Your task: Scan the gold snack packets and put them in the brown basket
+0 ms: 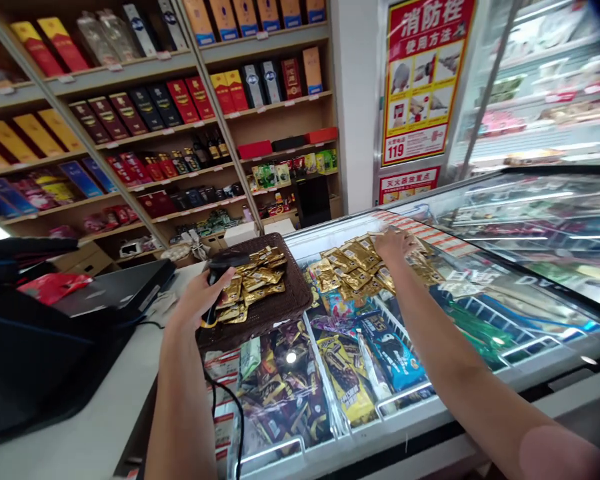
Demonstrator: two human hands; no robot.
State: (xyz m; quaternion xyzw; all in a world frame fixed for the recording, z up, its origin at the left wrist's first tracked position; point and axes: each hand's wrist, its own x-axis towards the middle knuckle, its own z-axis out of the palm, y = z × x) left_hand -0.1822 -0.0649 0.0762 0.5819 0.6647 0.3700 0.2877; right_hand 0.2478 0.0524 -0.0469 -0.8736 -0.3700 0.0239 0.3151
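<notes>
My left hand is wrapped round a black barcode scanner, its cable running down toward the freezer's front. The scanner is over the left side of a dark brown woven basket. Gold foil packets lie heaped in that basket. To the right, my right hand reaches into a wide spread of gold packets on the freezer's glass top. Its fingers are blurred and partly hidden, so whether it grips a packet cannot be made out.
Under the glass of the chest freezer are wire dividers and bagged frozen goods. At the left, a counter bears black equipment and a red plastic bag. Shelves of boxed bottles and a red fire-hydrant sign stand behind.
</notes>
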